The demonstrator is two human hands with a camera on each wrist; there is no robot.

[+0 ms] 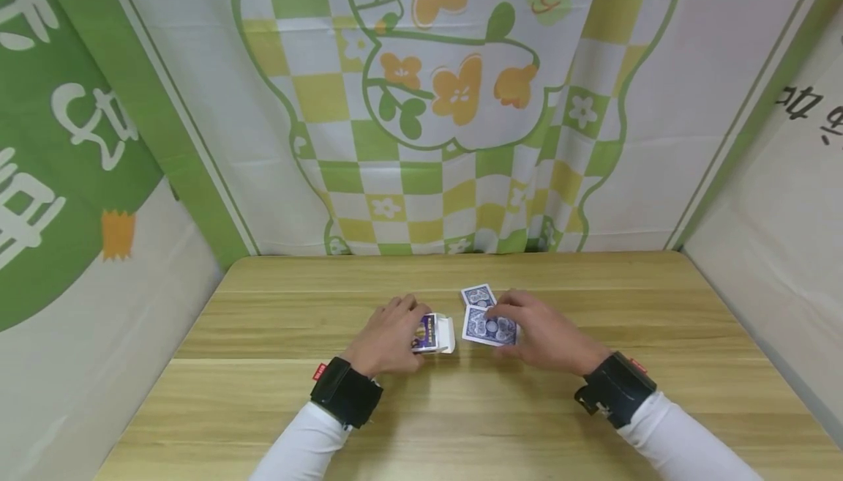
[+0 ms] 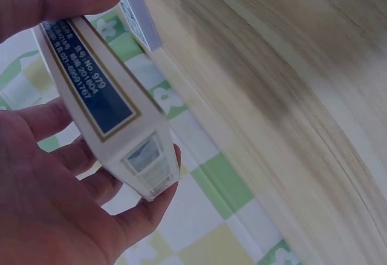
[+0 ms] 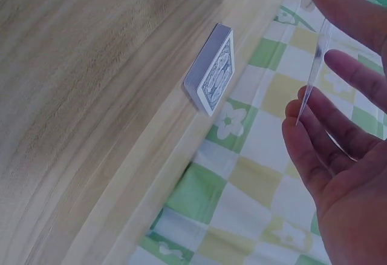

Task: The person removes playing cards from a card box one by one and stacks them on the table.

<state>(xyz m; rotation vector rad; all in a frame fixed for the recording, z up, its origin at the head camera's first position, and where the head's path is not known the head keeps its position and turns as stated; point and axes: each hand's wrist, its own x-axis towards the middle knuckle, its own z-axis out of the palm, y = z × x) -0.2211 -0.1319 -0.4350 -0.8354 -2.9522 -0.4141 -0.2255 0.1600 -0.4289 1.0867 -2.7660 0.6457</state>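
My left hand [image 1: 390, 336] grips a playing-card box [image 1: 426, 333] from the left, thumb along one side and fingers along the other. In the left wrist view the box [image 2: 100, 95] shows a dark blue printed label. Its white flap [image 1: 446, 334] stands open, facing right. My right hand [image 1: 549, 336] pinches a thin blue-backed playing card [image 1: 487, 326] between thumb and fingers; edge-on in the right wrist view, the card [image 3: 314, 71] is a narrow sliver. Just behind it, a squared deck of blue-backed cards [image 1: 477, 294] lies on the table, partly overlapped by the held card in the head view.
The wooden table [image 1: 461, 422] reaches back to a green and yellow checked curtain [image 1: 454, 203]. Printed fabric walls [image 1: 66, 364] flank the table on both sides. A black band [image 1: 347, 393] wraps my left wrist, another band [image 1: 617, 389] my right.
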